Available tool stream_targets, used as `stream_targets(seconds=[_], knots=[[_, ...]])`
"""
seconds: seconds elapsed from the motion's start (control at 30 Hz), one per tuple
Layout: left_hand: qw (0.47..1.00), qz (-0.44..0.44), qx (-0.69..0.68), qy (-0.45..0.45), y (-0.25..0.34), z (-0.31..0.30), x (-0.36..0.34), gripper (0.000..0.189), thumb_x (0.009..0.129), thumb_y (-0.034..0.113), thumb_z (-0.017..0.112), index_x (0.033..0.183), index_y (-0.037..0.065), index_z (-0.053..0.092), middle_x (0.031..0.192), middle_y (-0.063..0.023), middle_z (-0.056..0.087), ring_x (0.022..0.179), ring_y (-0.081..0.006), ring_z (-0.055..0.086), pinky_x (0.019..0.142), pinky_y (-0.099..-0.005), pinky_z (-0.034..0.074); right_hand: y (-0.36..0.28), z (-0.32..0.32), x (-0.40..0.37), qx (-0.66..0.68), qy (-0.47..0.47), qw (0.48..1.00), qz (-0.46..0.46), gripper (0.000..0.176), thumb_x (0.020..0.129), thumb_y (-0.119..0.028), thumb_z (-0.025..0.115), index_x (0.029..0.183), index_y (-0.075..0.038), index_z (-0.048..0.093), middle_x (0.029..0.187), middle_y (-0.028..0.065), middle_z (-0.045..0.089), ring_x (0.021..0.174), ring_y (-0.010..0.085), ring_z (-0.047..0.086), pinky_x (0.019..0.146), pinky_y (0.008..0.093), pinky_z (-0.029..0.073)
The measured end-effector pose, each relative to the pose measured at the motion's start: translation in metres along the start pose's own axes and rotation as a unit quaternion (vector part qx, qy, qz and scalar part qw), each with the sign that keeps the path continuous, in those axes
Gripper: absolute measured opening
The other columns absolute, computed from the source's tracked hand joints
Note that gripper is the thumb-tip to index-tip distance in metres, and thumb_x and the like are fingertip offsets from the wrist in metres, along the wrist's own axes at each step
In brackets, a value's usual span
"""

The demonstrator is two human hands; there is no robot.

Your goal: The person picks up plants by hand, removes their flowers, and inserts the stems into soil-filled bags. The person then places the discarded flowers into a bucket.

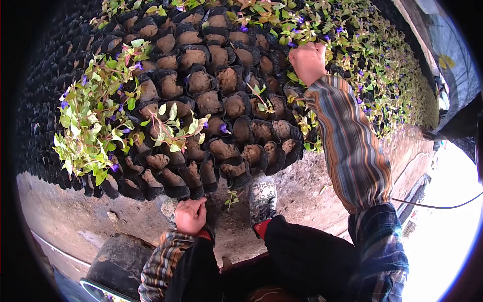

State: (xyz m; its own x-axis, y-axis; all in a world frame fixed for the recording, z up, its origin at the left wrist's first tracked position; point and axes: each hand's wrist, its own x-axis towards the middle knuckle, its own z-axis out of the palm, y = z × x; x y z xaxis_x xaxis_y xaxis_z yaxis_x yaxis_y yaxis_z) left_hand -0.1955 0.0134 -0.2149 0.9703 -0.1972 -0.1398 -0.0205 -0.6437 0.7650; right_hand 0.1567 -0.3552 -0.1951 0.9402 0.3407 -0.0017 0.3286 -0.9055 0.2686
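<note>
Carefully now: my right hand (pixel 308 61) is reaching far across the bed, closed in a fist on something I cannot make out, so leaning further could be tipping the soil bags (pixel 221 105) or crushing the seedlings (pixel 95 116). My left hand (pixel 190 216) is resting curled at the near edge. The bags are sitting tightly packed on the ground, black, crumpled, many holding only brown earth.

Outdoor site: the floor is bare, packed brown earth (pixel 75 221), uneven and scattered with small stones, with a thin pale line (pixel 50 244) running across it at lower left beside a dark, rounded, dusty rubber-like object (pixel 118 259). A grey-black plastic sheet (pixel 453 55) rises along the upper right edge. Strong daylight washes out the ground at lower right, where a thin black cable (pixel 437 206) crosses.
</note>
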Motion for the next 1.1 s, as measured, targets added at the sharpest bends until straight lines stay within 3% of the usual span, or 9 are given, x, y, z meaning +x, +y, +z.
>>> stream_targets(seconds=[0.2,0.3,0.33,0.5,0.77,0.87,0.9,1.03,1.1], knots=[[1.000,-0.003,0.009,-0.001,0.000,0.001,0.000,0.013,0.075,0.003,0.068,0.087,0.007,0.070,0.073,-0.0099,0.066,0.066,-0.0290,0.062,0.064,-0.0382,0.047,-0.008,0.015,0.001,0.006,0.031,0.999,-0.006,0.003,0.074,-0.015,0.070,0.078,-0.015,0.070,0.082,0.0021,0.062,0.095,0.0236,0.056,0.090,0.0436,0.034],[1.000,0.001,0.013,0.004,-0.002,0.003,-0.001,0.014,0.074,0.004,0.069,0.087,0.008,0.070,0.072,-0.0100,0.065,0.066,-0.0294,0.062,0.064,-0.0384,0.047,-0.017,-0.004,-0.006,0.033,0.173,0.984,-0.006,0.012,0.075,-0.015,0.072,0.086,-0.014,0.069,0.090,0.0021,0.062,0.097,0.0238,0.055,0.091,0.0437,0.034],[1.000,0.003,0.013,0.007,-0.003,0.003,-0.002,0.014,0.074,0.004,0.069,0.087,0.008,0.070,0.072,-0.0101,0.065,0.066,-0.0295,0.062,0.064,-0.0386,0.047,-0.023,-0.014,-0.010,0.094,0.171,0.981,0.005,0.019,0.075,-0.016,0.074,0.093,-0.014,0.068,0.097,0.0018,0.061,0.098,0.0238,0.055,0.092,0.0432,0.034],[1.000,0.003,0.008,0.015,-0.004,0.005,-0.003,0.013,0.075,0.004,0.068,0.087,0.008,0.070,0.073,-0.0099,0.065,0.066,-0.0296,0.062,0.065,-0.0389,0.047,-0.083,-0.052,-0.060,0.296,0.058,0.954,0.004,0.027,0.072,-0.039,0.077,0.072,-0.013,0.066,0.079,0.0024,0.059,0.091,0.0248,0.055,0.089,0.0423,0.032],[1.000,-0.004,0.009,0.004,-0.002,0.003,-0.004,0.012,0.076,0.004,0.067,0.088,0.007,0.070,0.077,-0.0097,0.068,0.070,-0.0285,0.064,0.067,-0.0381,0.048,-0.093,-0.027,-0.080,0.328,0.022,0.944,0.005,0.014,0.078,-0.025,0.072,0.084,-0.014,0.067,0.083,0.0011,0.065,0.089,0.0219,0.058,0.090,0.0406,0.032],[1.000,-0.006,0.007,0.002,0.001,0.000,-0.001,0.012,0.075,0.004,0.067,0.087,0.006,0.070,0.078,-0.0095,0.068,0.072,-0.0280,0.065,0.067,-0.0380,0.048,-0.078,-0.037,-0.064,0.467,-0.040,0.878,0.101,0.011,0.080,-0.022,0.071,0.084,-0.013,0.067,0.077,-0.0003,0.067,0.079,0.0207,0.061,0.090,0.0392,0.031],[1.000,-0.007,0.004,0.002,0.001,0.000,-0.002,0.012,0.075,0.004,0.067,0.087,0.006,0.069,0.078,-0.0094,0.069,0.072,-0.0279,0.065,0.067,-0.0380,0.048,-0.069,-0.035,-0.054,0.495,0.026,0.863,0.102,0.010,0.082,-0.022,0.069,0.085,-0.013,0.068,0.073,0.0005,0.068,0.070,0.0208,0.062,0.090,0.0385,0.031],[1.000,-0.008,0.001,-0.003,0.003,-0.002,-0.001,0.012,0.075,0.003,0.067,0.087,0.006,0.070,0.077,-0.0092,0.068,0.071,-0.0279,0.065,0.067,-0.0379,0.048,-0.035,-0.050,0.002,0.205,0.151,0.966,0.032,0.008,0.082,-0.023,0.068,0.087,-0.018,0.073,0.081,0.0013,0.069,0.088,0.0216,0.061,0.090,0.0421,0.030],[1.000,-0.006,-0.004,0.005,0.001,-0.001,-0.001,0.013,0.074,0.003,0.068,0.086,0.007,0.070,0.075,-0.0093,0.068,0.069,-0.0282,0.064,0.066,-0.0381,0.048,-0.027,-0.045,0.024,0.091,0.092,0.991,0.024,0.009,0.084,-0.024,0.067,0.088,-0.020,0.074,0.084,-0.0003,0.066,0.092,0.0210,0.058,0.090,0.0432,0.030]])
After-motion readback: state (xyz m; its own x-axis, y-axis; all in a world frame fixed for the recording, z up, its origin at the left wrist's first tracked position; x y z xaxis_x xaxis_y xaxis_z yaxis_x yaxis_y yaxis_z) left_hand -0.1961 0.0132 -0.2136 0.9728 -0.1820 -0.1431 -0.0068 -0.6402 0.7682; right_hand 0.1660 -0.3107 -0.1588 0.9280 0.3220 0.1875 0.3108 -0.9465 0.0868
